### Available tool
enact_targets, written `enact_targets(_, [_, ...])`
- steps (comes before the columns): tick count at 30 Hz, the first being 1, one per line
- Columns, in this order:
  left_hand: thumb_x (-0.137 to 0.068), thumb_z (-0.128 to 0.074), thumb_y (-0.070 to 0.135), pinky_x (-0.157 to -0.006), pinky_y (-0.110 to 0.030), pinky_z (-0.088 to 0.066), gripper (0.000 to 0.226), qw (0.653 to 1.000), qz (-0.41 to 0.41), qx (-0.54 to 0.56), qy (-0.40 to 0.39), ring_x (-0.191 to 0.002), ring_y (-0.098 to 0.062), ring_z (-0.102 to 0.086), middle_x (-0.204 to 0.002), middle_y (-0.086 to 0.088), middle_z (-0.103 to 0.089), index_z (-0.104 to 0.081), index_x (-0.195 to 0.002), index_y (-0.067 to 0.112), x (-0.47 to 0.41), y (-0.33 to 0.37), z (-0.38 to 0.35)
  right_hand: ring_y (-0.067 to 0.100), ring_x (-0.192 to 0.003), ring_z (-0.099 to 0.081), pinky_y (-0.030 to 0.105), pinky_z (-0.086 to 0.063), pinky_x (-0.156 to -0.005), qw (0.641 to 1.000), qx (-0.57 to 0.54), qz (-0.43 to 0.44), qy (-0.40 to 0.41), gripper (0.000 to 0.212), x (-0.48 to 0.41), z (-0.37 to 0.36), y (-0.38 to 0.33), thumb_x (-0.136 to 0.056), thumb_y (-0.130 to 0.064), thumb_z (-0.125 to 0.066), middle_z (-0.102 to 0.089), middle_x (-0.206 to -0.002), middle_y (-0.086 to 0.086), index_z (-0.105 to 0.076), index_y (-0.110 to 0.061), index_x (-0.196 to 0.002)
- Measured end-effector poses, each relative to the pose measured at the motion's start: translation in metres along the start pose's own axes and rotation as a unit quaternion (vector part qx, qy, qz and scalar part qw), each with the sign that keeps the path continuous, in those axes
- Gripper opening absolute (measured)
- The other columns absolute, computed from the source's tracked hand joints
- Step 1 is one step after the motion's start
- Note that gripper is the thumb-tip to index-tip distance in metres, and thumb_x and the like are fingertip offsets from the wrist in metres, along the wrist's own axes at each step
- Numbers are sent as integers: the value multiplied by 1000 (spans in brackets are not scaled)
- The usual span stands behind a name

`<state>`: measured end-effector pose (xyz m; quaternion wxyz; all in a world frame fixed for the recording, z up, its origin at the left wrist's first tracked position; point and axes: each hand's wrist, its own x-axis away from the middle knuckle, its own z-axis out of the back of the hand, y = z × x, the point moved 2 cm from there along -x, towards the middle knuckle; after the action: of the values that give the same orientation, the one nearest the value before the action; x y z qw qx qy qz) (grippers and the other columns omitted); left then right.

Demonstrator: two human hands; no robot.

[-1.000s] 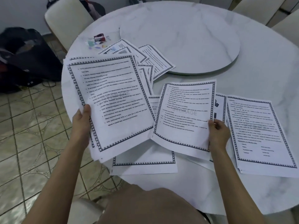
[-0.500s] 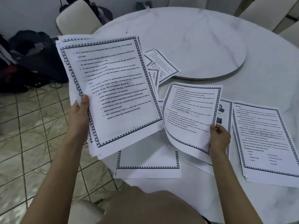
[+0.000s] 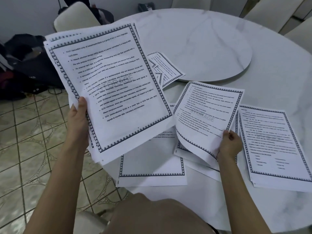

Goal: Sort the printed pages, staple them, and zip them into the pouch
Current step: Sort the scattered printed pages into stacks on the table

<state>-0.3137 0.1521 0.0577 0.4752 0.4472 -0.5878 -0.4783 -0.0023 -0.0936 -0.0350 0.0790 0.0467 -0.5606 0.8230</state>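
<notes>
Sorting underway: left hand (image 3: 78, 122) gripping stack (image 3: 108, 85), right hand (image 3: 230, 143) pinching page (image 3: 206, 115); stapling, pouching still ahead.

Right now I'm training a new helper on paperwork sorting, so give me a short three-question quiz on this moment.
1. True or false: the left hand holds a stack lifted off the table.
2. What is the right hand doing? A) pressing a stapler B) pinching the corner of a curled page C) zipping a pouch
3. Fill in: the faint watermark across the curled page reads ____.

Key: 1 true; 2 B; 3 STORAGE.
</notes>
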Motion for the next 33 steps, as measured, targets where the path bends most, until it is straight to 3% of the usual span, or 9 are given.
enact_targets(4, [-99,-38,33,-63,-20,-57,23,1000,-1,6,13,-75,-1,-69,-77,16,-72,-59,-100,24,5,5,4,14,-89,-51,19,-40,-80,1000,-13,-4,12,25,-2,1,-2,-93,-13,-53,-57,-93,6,-62,3,-109])
enact_targets(8, [-99,-37,34,-61,-20,-57,23,1000,-3,3,7,-72,-2,-69,-74,17,-72,-58,-95,27,9,4,6,16,-86,-52,21,-42,-71,999,-27,17,-32,18,8,-9,-6,-93,-14,-53,-58,-88,5,-64,-2,-102])
enact_targets(13, [-98,-39,37,-73,-28,-58,34,1000,24,-3,-16,-86,-9,-68,-98,6,-70,-57,-118,16,15,-7,2,16,-78,-50,20,-40,-63,990,7,57,-126,16,36,-29,-8,-93,-16,-54,-57,-81,6,-62,-2,-93])
enact_targets(16, [-99,-36,34,-64,-20,-57,35,999,30,-9,-38,-79,-2,-68,-101,4,-66,-52,-124,15,22,-11,-5,18,-75,-50,20,-37,-59,981,27,88,-170,16,49,-36,-7,-93,-17,-54,-58,-78,8,-61,-4,-88])
enact_targets(18, [-99,-36,32,-58,-16,-55,30,998,34,-15,-42,-71,2,-68,-97,7,-65,-51,-121,17,27,-13,-10,18,-77,-52,24,-39,-63,975,40,101,-194,17,54,-38,-8,-93,-18,-54,-59,-81,6,-63,-3,-94])
enact_targets(23, [-99,-38,31,-60,-18,-56,28,997,59,-27,-48,-71,0,-67,-95,7,-64,-51,-120,17,28,-23,-13,16,-81,-56,25,-42,-76,958,43,104,-262,17,62,-44,-10,-92,-17,-55,-62,-84,3,-64,-3,-97])
enact_targets(28, [-99,-38,29,-79,-33,-49,31,989,112,-64,-71,-83,-14,-62,-101,-3,-63,-51,-121,12,31,-45,-12,14,-84,-61,17,-46,-73,941,11,69,-330,13,73,-47,-5,-92,-13,-55,-66,-93,4,-64,-7,-98])
enact_targets(30, [-99,-38,28,-73,-30,-48,27,986,127,-79,-75,-82,-16,-61,-96,-2,-62,-51,-118,13,34,-53,-12,17,-86,-62,25,-50,-80,931,-13,31,-363,7,79,-50,-1,-91,-13,-56,-66,-91,3,-62,-12,-94])
enact_targets(33, [-98,-40,28,-83,-36,-45,32,983,150,-82,-72,-92,-26,-59,-105,-9,-60,-51,-121,9,36,-61,-11,26,-92,-63,40,-51,-89,920,-31,-18,-390,10,85,-53,2,-91,-10,-55,-68,-97,12,-62,-10,-98])
